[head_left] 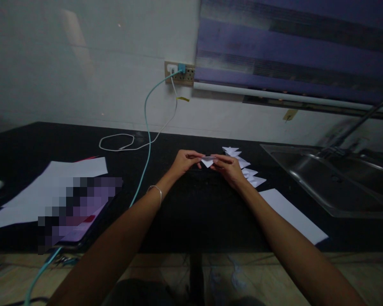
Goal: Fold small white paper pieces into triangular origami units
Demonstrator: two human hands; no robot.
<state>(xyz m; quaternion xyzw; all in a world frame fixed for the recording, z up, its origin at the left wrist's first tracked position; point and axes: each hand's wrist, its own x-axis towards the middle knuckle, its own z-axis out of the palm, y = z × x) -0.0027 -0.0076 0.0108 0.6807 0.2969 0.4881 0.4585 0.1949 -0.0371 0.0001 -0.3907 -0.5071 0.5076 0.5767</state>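
Observation:
Both my hands meet over the black counter, pinching one small folded white paper triangle between them. My left hand grips its left corner with fingers closed; a thin bracelet sits on that wrist. My right hand holds the right side, fingers curled over the paper. Just beyond my right hand lies a row of several folded white paper triangles on the counter.
A white paper strip lies at the right front. White sheets and a blurred tablet sit at the left. A teal cable and a white cable run from the wall socket. A steel sink is at the right.

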